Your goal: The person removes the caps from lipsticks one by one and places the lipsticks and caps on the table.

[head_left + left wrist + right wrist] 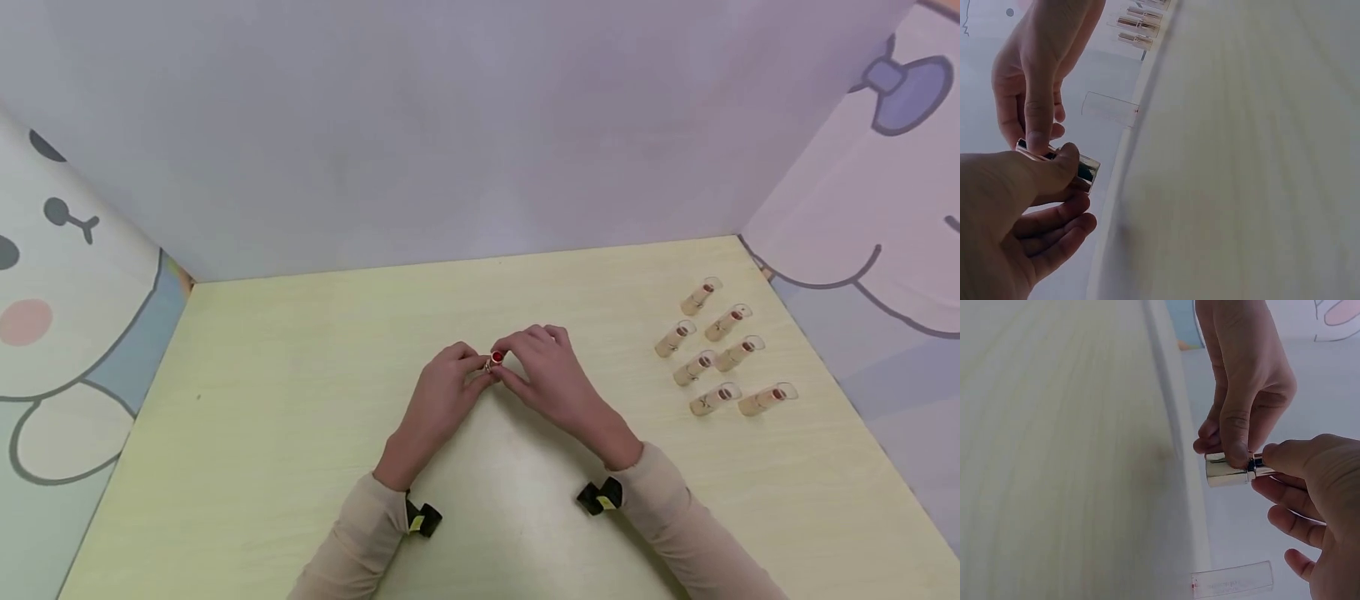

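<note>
Above the middle of the table, both hands are on one shiny gold lipstick point(497, 358), its red tip showing in the head view. My left hand point(442, 387) pinches the wider gold base point(1225, 472) between thumb and fingers. At the other end, my right hand point(551, 375) pinches the narrower part, thumb and forefinger covering most of it. The other right-hand fingers are spread loosely in the right wrist view. A clear cap point(1110, 109) stands upright on the table close by; the hands hide it in the head view.
Several lipsticks point(733, 354) with clear caps stand grouped at the table's right side. The pale wooden table point(300, 433) meets a plain wall point(465, 142) at the back. Cartoon-printed panels point(60, 333) flank it on both sides.
</note>
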`<state>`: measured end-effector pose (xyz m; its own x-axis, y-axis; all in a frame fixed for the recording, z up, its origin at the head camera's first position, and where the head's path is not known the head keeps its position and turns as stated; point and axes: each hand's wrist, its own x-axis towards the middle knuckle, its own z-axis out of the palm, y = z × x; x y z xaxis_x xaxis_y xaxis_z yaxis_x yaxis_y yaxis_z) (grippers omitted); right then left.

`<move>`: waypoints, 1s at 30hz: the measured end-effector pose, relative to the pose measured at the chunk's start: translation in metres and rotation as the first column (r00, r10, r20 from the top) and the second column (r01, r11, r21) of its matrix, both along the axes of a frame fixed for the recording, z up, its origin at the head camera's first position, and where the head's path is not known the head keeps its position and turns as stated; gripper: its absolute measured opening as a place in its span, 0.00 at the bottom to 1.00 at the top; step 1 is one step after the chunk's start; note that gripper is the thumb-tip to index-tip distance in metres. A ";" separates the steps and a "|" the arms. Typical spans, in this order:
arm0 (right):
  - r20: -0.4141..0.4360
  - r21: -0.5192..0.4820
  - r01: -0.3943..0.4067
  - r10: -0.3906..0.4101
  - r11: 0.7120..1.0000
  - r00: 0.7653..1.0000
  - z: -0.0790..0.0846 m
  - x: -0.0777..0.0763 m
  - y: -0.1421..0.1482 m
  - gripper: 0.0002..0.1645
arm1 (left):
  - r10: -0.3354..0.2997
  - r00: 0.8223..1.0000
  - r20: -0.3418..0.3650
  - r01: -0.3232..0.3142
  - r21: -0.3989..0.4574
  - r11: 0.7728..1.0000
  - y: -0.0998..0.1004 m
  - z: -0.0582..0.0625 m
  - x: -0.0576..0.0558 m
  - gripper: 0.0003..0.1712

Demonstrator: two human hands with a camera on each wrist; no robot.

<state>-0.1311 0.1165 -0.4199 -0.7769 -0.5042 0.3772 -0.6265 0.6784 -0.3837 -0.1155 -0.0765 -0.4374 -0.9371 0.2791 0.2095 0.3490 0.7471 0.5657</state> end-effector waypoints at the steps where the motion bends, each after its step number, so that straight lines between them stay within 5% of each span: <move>1: -0.004 0.007 0.002 -0.002 1.000 1.000 -0.001 0.000 0.000 0.13 | 0.003 1.000 0.016 -0.003 -0.004 1.000 0.000 0.000 -0.001 0.14; 21: -0.012 0.099 0.030 -0.029 0.995 1.000 -0.006 -0.003 -0.001 0.13 | -0.016 0.996 0.088 0.018 -0.021 1.000 0.005 -0.010 -0.008 0.11; 30: 0.094 0.120 0.028 -0.039 0.992 0.995 -0.006 -0.002 0.000 0.23 | -0.026 0.986 0.166 0.032 -0.030 0.999 -0.001 -0.009 -0.010 0.13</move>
<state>-0.1328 0.1164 -0.4257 -0.8240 -0.5135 0.2394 -0.5666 0.7426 -0.3571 -0.1251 -0.0779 -0.4468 -0.9495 0.3109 0.0423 0.2743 0.7570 0.5930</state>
